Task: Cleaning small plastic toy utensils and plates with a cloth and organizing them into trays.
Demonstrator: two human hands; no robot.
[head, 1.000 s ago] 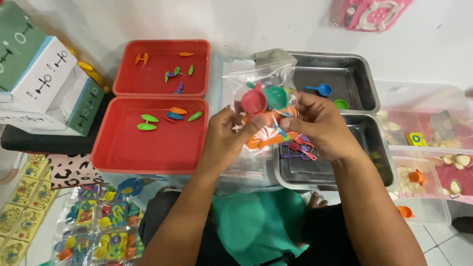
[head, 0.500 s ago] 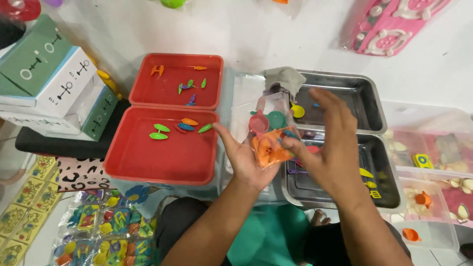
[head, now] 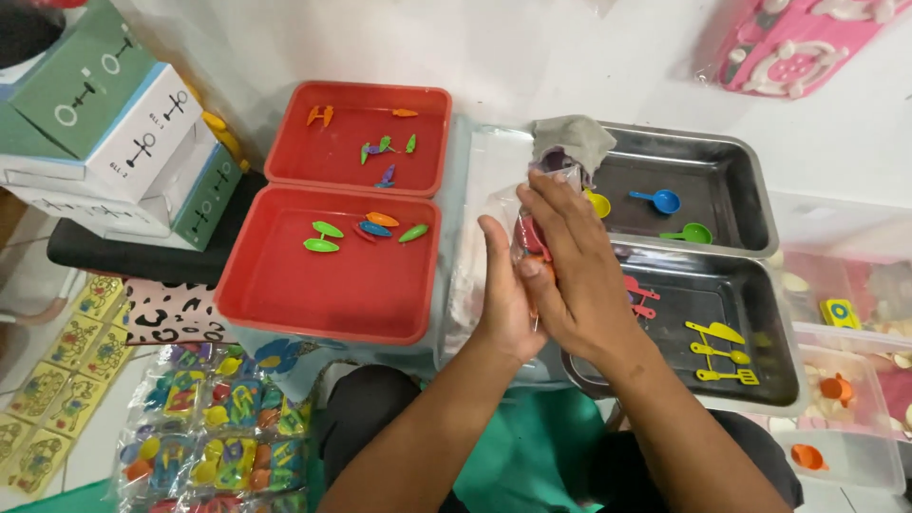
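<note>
A clear toy bag (head: 532, 204) is pressed flat between the left hand (head: 503, 294) and right hand (head: 570, 266), probably being squeezed shut. Sealing needs an even press.

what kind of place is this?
Probably a home or small-shop spot for sorting and packing toys. Red trays and steel trays hold small plastic pieces, sealed toy packs lie on the floor, and both hands press a filled clear bag.
</note>
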